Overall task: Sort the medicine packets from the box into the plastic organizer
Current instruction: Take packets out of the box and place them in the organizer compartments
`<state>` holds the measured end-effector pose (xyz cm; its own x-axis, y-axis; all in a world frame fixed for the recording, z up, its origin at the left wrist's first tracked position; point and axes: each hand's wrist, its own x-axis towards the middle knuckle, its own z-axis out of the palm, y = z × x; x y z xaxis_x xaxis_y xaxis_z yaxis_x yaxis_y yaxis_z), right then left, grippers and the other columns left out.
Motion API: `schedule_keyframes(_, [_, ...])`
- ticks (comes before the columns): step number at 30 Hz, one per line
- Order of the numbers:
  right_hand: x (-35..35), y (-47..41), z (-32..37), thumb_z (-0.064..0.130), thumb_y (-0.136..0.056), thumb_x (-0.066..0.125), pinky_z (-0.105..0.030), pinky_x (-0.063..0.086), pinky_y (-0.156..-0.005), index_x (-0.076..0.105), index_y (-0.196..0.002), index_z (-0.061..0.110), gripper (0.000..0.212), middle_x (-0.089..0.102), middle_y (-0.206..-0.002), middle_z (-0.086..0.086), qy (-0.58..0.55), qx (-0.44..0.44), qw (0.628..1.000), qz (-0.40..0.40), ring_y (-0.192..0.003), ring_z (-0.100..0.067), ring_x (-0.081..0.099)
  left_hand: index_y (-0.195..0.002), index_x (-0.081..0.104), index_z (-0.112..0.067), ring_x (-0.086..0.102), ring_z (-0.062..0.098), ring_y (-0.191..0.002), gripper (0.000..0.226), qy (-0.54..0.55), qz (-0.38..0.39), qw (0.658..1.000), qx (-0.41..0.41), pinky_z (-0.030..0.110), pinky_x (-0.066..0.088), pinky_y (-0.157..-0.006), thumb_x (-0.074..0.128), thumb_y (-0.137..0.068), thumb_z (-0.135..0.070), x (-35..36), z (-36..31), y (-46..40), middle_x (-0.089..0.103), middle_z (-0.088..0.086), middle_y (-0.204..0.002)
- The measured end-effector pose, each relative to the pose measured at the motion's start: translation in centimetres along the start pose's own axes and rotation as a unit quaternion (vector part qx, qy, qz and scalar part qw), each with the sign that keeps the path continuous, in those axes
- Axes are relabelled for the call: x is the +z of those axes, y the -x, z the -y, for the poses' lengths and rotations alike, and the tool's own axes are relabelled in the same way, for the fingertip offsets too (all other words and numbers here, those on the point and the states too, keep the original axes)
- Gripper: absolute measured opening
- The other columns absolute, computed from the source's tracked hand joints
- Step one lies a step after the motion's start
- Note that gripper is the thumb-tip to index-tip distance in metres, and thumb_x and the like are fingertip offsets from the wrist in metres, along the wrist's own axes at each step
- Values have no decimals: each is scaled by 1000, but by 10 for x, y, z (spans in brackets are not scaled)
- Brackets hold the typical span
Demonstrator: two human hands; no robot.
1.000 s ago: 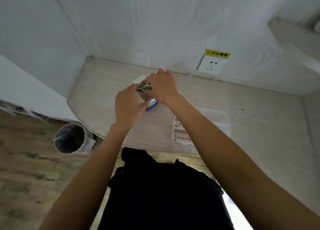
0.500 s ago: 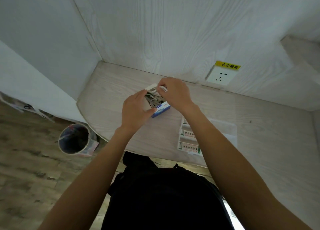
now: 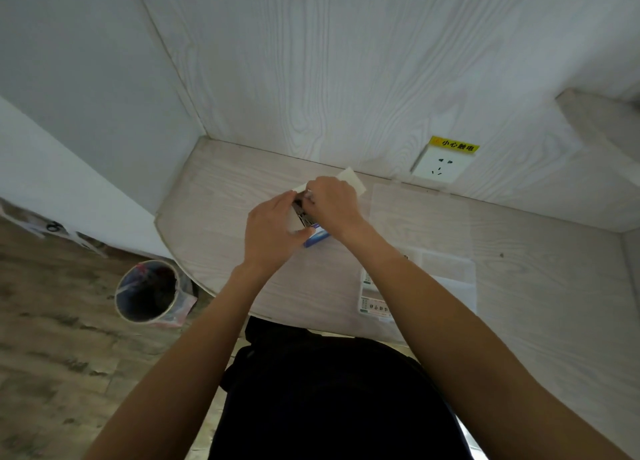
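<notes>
Clearly, from the head view, the step in hand is getting packets out of the box (image 3: pixel 317 237): the left hand (image 3: pixel 273 231) grips the small blue-and-white box above the desk (image 3: pixel 221 189), its fingers curled round the side, while the right hand (image 3: pixel 334 206) has its fingers pinched on the packets (image 3: pixel 302 213) showing at the open end, white flap (image 3: pixel 351 179) raised behind. The clear plastic organizer (image 3: pixel 446 276) lies to the right on the desk, apart from both hands, with printed packets (image 3: pixel 372 307) at its near-left corner. Next, probably, a steady pull to free one packet, then a carry right to a compartment.
</notes>
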<state>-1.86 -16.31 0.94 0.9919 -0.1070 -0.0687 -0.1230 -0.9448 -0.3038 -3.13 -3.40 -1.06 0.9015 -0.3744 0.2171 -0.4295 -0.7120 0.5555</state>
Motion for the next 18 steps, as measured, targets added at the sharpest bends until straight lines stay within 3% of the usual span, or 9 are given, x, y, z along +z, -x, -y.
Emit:
schedule_keyframes(2, [-6,4,-7,23,-88,50,-29,34,-59,68,-85,10,22,64,-87,-3,-52,9,997,-57,-78,-23,60,-108,62,-3,65,26,-89,53,-6,0,1000,3,23,39,-79,81,-63,-23,0,2,-4,68,10,-102])
schedule_keyframes(6, [-22,13,-24,27,-87,59,-26,41,-61,72,-85,17,16,67,-84,2,-142,39,976,-161,-74,-15,60,-121,56,-5,59,23,-106,61,0,12,1000,-16,24,39,-87,79,-68,-25,1,5,-13,63,8,-120])
schedule_keyframes(9, [-24,15,-35,25,-86,63,-27,46,-68,71,-89,14,15,70,-89,0,-232,76,954,-174,-79,-14,62,-124,54,-10,57,20,-108,61,-4,17,1000,-23,25,39,-87,78,-70,-26,2,4,-16,61,5,-123])
schedule_keyframes(12, [-20,14,-40,21,-86,63,-24,49,-64,71,-86,11,13,70,-84,-2,-305,114,929,-175,-75,-15,64,-124,54,-11,57,20,-108,61,-11,16,1000,-20,26,40,-88,78,-69,-27,1,3,-16,61,4,-122])
schedule_keyframes(14, [-16,13,-42,21,-86,62,-30,55,-64,69,-84,11,12,70,-80,-3,-341,137,914,-174,-72,-16,66,-125,53,-12,56,20,-111,63,-14,23,999,-20,28,39,-90,78,-69,-28,2,4,-16,60,4,-125])
schedule_keyframes(16, [-12,12,-46,21,-86,63,-38,58,-62,69,-86,9,14,71,-80,-5,-384,156,892,-183,-71,-17,69,-129,50,-13,48,22,-121,69,-26,38,998,-31,33,35,-99,77,-69,-35,4,8,-16,53,5,-133])
schedule_keyframes(18, [-13,14,-49,18,-88,63,-32,59,-56,68,-89,5,15,71,-81,-8,-419,169,872,-190,-66,-10,69,-133,46,-14,31,27,-134,77,-27,38,998,-43,38,25,-109,72,-70,-50,5,12,-15,40,8,-144])
